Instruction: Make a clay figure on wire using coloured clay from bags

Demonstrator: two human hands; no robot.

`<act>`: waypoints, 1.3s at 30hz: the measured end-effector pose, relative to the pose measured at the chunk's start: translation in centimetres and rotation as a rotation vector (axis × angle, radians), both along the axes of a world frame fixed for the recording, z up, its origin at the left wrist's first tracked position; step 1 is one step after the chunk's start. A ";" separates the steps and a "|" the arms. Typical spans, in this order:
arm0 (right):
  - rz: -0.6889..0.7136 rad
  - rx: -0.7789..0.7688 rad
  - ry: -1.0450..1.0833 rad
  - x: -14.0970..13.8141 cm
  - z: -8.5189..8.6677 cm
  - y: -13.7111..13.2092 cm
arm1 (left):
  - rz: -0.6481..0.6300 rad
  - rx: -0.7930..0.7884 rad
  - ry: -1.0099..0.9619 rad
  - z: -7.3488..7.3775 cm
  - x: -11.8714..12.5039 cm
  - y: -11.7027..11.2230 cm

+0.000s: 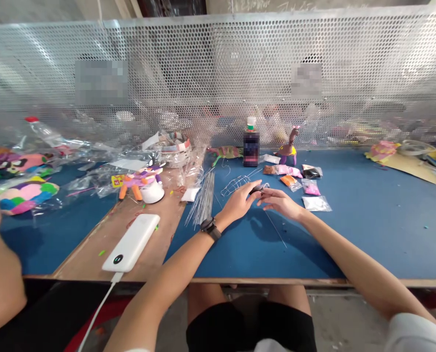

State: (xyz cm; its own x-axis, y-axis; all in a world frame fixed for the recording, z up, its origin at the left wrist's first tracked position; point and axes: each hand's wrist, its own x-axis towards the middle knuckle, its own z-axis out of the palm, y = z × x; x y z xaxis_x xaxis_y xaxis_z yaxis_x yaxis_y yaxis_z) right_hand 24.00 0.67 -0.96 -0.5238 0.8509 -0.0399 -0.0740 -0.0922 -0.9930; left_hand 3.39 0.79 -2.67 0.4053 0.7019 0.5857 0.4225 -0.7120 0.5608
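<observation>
At the lower left of the frame, a cable [98, 308] hangs over the table's [386, 234] edge from a power bank [131, 243]; if the left forearm [177, 271] caught it, the bank could be dragged off. Left of centre, a bundle of wires [203, 200] lies close to the watch [210, 228], which might snag and scatter it. Mid-frame, a single wire [275, 229] slants toward the lower right, its bare end liable to prick the right forearm [350, 261]. Above it, the left hand [241, 200] is nearly closed, fingertips on a small dark piece [256, 189]; the right hand [282, 203] is half open, bent fingers meeting it, though whether they grip cannot be told. A loose pinch could drop the piece. Just beyond, the wire frame [236, 185] could bend if the left knuckles pushed it. Farther up, the phone [251, 149] stands before a bottle [252, 122]; a knock could tip it.
</observation>
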 end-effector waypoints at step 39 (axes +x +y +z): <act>-0.027 -0.218 0.427 0.1 2.6 -1.3 | -0.008 0.317 0.221 0.2 0.8 -0.5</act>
